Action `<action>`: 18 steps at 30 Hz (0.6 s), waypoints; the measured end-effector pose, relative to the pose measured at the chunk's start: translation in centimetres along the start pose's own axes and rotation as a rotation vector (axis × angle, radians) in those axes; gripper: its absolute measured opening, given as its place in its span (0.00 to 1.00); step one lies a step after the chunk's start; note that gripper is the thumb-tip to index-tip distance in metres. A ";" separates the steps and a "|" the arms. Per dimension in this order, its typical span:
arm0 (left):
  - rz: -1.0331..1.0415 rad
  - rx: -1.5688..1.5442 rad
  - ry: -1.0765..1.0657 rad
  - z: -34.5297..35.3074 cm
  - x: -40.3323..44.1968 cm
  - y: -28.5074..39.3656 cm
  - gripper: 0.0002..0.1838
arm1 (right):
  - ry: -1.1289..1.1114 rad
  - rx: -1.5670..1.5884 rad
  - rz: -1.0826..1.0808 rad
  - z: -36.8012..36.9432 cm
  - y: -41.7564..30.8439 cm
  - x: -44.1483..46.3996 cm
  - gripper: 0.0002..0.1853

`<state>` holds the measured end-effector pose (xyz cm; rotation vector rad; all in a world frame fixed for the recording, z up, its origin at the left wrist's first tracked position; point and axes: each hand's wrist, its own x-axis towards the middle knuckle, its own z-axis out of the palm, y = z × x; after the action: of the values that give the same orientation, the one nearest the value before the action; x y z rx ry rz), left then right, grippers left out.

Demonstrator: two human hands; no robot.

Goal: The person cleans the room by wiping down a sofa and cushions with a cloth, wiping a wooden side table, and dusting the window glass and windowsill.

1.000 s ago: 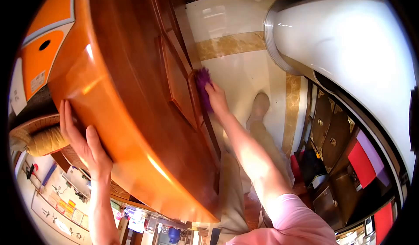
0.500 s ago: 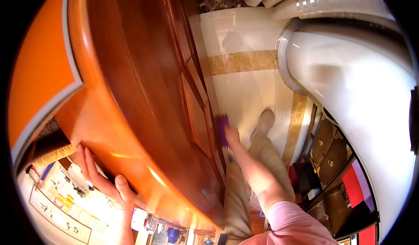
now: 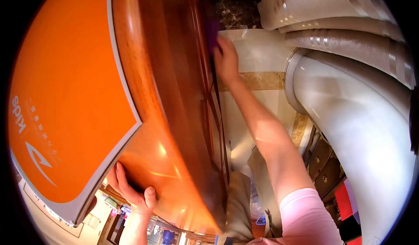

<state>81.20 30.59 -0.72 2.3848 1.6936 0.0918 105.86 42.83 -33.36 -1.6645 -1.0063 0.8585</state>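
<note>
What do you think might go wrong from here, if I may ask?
The left hand, close to the orange box, might nudge it. The purple cloth in the right hand could catch on the panelled front of the wooden cabinet. The right arm might bump the white rounded unit.

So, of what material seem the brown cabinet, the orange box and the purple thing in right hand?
The brown cabinet: varnished wood or veneer, glossy, with faint grain and bright reflections. The orange box: probably coated cardboard, smooth and printed, though plastic is possible. The purple thing: perhaps cloth, as no shine shows, but blur at the right hand hides its texture.
</note>
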 end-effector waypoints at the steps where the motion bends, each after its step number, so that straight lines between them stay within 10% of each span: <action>1: -0.003 -0.004 0.000 0.1 0.0 0.1 0.44 | -0.055 -0.029 0.033 -1.1 0.4 -4.0 0.19; 8: 0.020 0.024 0.026 0.4 0.0 0.1 0.42 | -0.137 0.320 0.727 -7.6 -5.5 -15.6 0.16; 13: 0.018 0.007 0.026 0.3 0.5 0.3 0.41 | 0.082 0.178 -0.073 -3.2 -10.6 2.3 0.16; 18: 0.076 0.045 0.040 0.1 0.9 0.4 0.40 | 0.083 0.075 -0.043 -3.0 -11.0 0.2 0.12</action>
<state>81.92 31.25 -0.77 2.4964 1.6394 0.1146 106.18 43.96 -22.05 -1.5966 -0.9390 0.7834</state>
